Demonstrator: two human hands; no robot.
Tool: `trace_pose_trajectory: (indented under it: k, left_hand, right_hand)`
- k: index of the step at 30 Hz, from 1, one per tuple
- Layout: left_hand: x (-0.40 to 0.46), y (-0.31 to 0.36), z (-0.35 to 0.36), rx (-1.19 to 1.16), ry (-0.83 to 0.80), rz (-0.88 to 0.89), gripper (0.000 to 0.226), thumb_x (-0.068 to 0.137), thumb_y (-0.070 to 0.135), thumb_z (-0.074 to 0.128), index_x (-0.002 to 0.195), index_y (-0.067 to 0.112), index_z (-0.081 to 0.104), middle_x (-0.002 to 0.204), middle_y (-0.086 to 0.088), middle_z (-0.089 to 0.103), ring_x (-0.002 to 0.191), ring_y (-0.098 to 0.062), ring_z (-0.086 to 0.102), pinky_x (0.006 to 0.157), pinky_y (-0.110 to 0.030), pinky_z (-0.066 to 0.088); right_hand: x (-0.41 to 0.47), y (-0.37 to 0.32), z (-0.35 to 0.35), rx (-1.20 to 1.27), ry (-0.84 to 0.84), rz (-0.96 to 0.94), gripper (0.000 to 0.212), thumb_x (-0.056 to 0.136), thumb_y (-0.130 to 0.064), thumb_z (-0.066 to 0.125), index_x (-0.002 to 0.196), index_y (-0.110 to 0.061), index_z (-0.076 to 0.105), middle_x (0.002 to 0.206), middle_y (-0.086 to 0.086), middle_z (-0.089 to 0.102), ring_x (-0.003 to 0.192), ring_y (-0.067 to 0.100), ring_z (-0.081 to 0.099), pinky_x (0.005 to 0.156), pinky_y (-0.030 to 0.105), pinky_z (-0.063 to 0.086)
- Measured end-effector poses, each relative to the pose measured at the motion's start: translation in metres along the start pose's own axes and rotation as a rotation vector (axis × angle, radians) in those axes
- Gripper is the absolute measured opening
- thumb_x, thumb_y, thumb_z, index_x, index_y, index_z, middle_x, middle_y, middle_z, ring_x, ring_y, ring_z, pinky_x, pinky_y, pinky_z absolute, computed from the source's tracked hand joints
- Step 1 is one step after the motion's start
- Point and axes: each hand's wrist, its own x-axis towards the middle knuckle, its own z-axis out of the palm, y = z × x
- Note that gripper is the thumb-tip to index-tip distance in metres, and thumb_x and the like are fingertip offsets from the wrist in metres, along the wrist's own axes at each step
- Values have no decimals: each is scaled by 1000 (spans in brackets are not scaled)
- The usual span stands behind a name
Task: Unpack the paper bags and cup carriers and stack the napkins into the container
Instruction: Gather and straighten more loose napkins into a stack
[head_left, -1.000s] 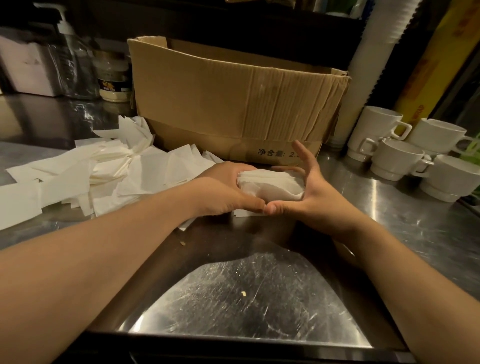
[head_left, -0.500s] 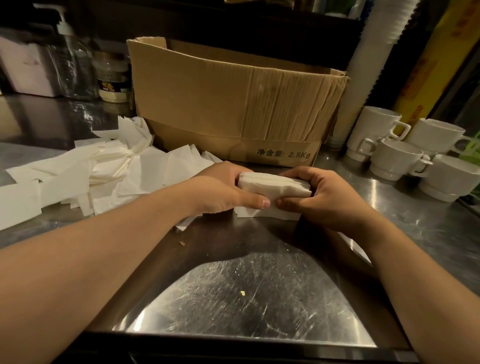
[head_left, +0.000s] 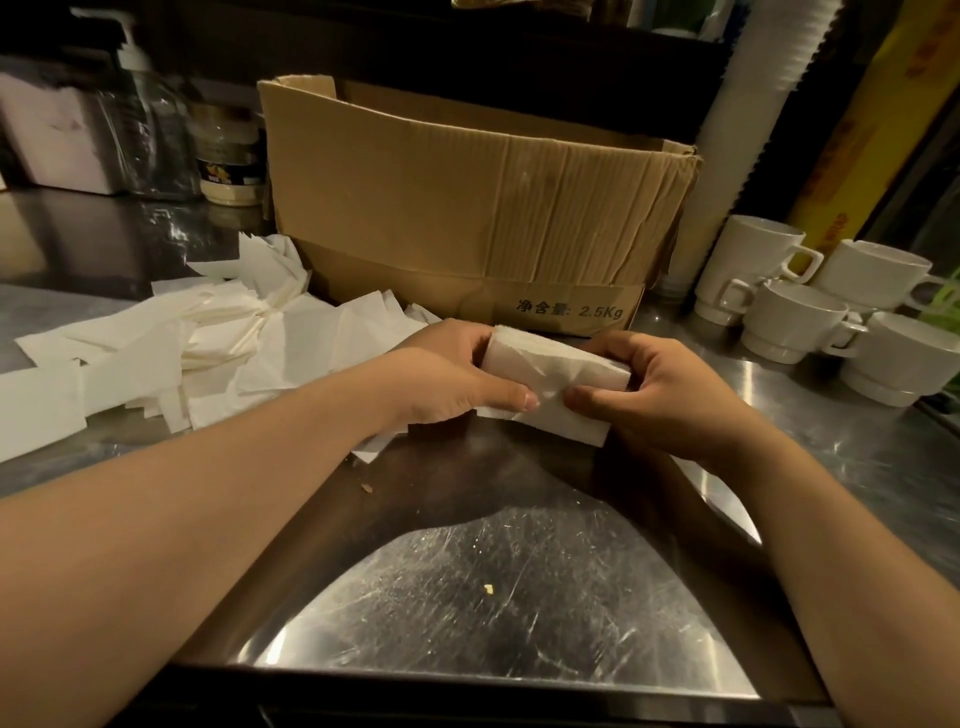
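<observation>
- A second earlier the right hand (head_left: 670, 400) had been spread open against the napkin stack (head_left: 556, 376); now its fingers were curled over the stack's right end, thumb pressed on the near face.
- The left hand (head_left: 452, 379) was found much as before, clamped on the stack's left end, thumb laid along the front edge.
- The stack's far side and both ends were hidden by the fingers; whether its lower corner touched the counter (head_left: 493, 597) could not be told.
- The stack was held between both hands just in front of the box (head_left: 467, 218) — slightly tilted, the right end lower.
- Loose napkins (head_left: 171, 353) were left scattered on the counter to the left, beside the box.
- The box's inside could not be seen — only its front wall was shown.
- White cups (head_left: 795, 322) were grouped at the right, the outermost cut off by the frame.
</observation>
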Motion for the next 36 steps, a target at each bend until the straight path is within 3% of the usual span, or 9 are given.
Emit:
trace_pose_trajectory:
  k: [5,9,11,14,18,22,27,30,36]
  left_hand:
    - [-1,3,1,-363,60,26,49,67,27,95,111,24,75,105,-2,78,106,-26,73,102,-53,55]
    - [-4,11,3,-637,3,99,35,69,22,92,102,21,80,103,-6,78,107,-28,71,106,-55,52]
    - [-6,12,2,-661,-81,150,37,66,34,93,100,27,82,107,-4,77,114,-31,69,107,-54,51]
    - [-6,7,4,-681,-215,173,75,48,51,99,115,27,76,112,-6,74,114,-31,68,100,-49,56]
    - [-6,9,10,-734,-315,150,95,52,45,97,136,16,62,118,-13,65,117,-33,62,99,-48,56]
    - [-9,13,13,-725,-277,106,73,69,26,78,136,4,60,115,-24,60,112,-39,61,96,-50,54]
    - [-11,20,16,-708,-105,49,9,82,6,65,88,7,71,73,-6,67,75,-19,68,70,-32,59]
    - [-9,19,13,-694,-23,-32,13,78,16,67,90,11,69,86,-8,63,94,-26,62,89,-42,54]
    - [-10,19,12,-621,-161,-33,25,74,13,69,99,15,66,78,-3,69,81,-22,66,75,-35,52]
  right_hand:
    - [-2,-8,5,114,-44,7,44,77,-22,83,117,-22,64,107,0,74,97,15,73,81,35,63]
    - [-3,-10,12,362,-138,12,54,74,-26,76,125,-15,63,114,4,75,108,20,72,90,35,59]
    - [-4,-10,16,533,-214,16,46,80,-23,77,122,-9,65,111,8,75,107,24,72,88,34,58]
    - [-3,-12,23,693,-317,21,47,82,-22,79,122,-3,65,112,14,72,110,30,69,92,36,56]
    - [-2,-15,31,771,-407,22,54,82,-19,73,130,3,58,119,21,68,116,37,66,98,45,55]
    - [-4,-19,32,774,-413,73,47,87,-14,70,130,1,57,111,17,70,107,33,70,85,44,60]
    - [-3,-27,36,343,-116,102,46,79,-34,77,118,-12,67,100,6,74,89,24,73,73,39,62]
    - [0,-23,33,-30,245,4,56,75,-49,82,118,-23,56,103,-4,66,89,12,64,68,27,54]
    - [-6,-14,20,-157,497,-465,43,84,-42,72,122,-34,52,117,-2,55,105,4,54,88,15,47]
